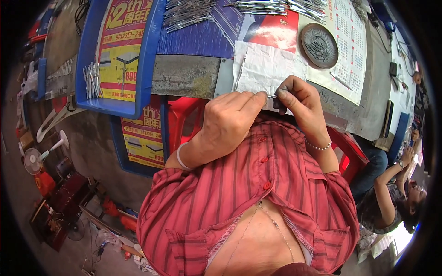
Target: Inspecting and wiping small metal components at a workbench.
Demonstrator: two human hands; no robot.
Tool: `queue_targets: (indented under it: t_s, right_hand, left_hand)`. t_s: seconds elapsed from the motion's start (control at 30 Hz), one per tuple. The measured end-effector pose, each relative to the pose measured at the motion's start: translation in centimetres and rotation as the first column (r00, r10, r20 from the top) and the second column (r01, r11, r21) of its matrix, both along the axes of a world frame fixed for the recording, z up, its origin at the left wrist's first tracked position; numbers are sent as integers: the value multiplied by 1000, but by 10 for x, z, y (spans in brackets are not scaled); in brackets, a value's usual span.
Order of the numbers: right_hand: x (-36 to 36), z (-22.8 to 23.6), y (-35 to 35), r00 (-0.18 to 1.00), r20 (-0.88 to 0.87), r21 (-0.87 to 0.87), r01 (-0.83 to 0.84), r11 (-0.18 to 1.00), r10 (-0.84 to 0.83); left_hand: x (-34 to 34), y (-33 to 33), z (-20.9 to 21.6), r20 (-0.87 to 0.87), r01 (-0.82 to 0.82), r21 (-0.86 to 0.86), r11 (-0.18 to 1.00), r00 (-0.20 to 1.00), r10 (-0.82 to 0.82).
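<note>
From the head camera, both hands meet just in front of the person's red striped shirt (276,184), at the near edge of the bench (184,76). The left hand (230,122) is curled, with thumb and forefinger pressed together on one end of a small thin metal piece (272,96). The right hand (301,103) pinches the other end between thumb and fingertips, its remaining fingers folded under. The metal piece sits between the two hands, held above the bench edge and over the lower border of a crumpled white paper sheet (264,69) that lies on the bench. How the piece is shaped cannot be made out; it is too small.

Behind the paper, a round dark metal dish (319,45) rests on a printed calendar sheet (350,55). Further back, bundles of thin silvery metal strips (189,14) lie on a blue cover. To the left, a blue plastic tray (87,60) lined with a yellow and red poster holds a small cluster of similar strips (93,79) at its left side. A red plastic stool (184,122) shows under the bench. At the right rim, another person (391,193) sits bent over the bench.
</note>
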State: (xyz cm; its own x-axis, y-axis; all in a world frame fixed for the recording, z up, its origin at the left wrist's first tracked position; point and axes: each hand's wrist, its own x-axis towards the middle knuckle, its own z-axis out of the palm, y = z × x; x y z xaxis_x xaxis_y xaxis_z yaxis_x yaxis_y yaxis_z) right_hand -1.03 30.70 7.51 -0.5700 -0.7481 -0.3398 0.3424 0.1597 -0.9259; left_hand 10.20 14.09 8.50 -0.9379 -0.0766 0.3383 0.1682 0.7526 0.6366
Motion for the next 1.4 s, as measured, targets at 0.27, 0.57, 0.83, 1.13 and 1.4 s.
queue_targets:
  t_s: [0.27, 0.57, 0.83, 1.13, 1.4]
  right_hand:
    - [2, -6, -9, 999, 13, -51, 49, 998, -48]
    - [-3, -10, -18, 997, -42, -36, 64, 997, -66]
    - [-3, -4, -12, 991, -135, 4, 21, 1000, -20]
    - [6, -9, -2, 973, -224, 88, -37, 995, 56]
    - [8, -5, -2, 969, -229, 105, -71, 992, 93]
  left_hand:
    - [-3, -7, -3, 7, 4, -6, 1000, 1000, -4]
    - [-12, -26, -3, 35, -52, -79, 995, 998, 55]
    - [-73, -109, -22, -226, -354, -200, 914, 924, 308]
    - [-155, -172, -59, -267, -446, -328, 833, 890, 371]
    - [-113, -156, -34, -267, -468, -194, 862, 871, 412]
